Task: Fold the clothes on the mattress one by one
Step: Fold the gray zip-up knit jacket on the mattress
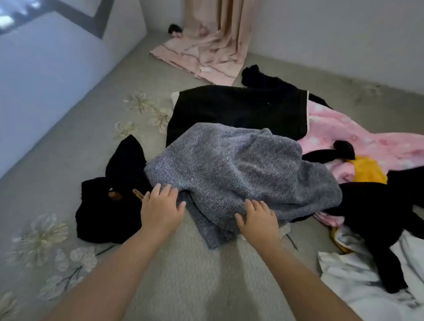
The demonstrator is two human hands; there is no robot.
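Note:
A crumpled grey knit garment (242,171) lies in the middle of the grey mattress (182,281), on top of other clothes. My left hand (160,208) rests on its near left edge with fingers spread and fairly straight. At the near right edge my right hand (258,220) lies flat on the knit, fingers extended. A flat black garment (238,110) is spread behind the grey one. Another black piece (105,204) is bunched to the left of my left hand.
A pink patterned cloth (369,141), a yellow item (368,172), black clothes (380,218) and white fabric (371,279) pile up on the right. A pink curtain (212,50) hangs down onto the far end. White walls border the left and back.

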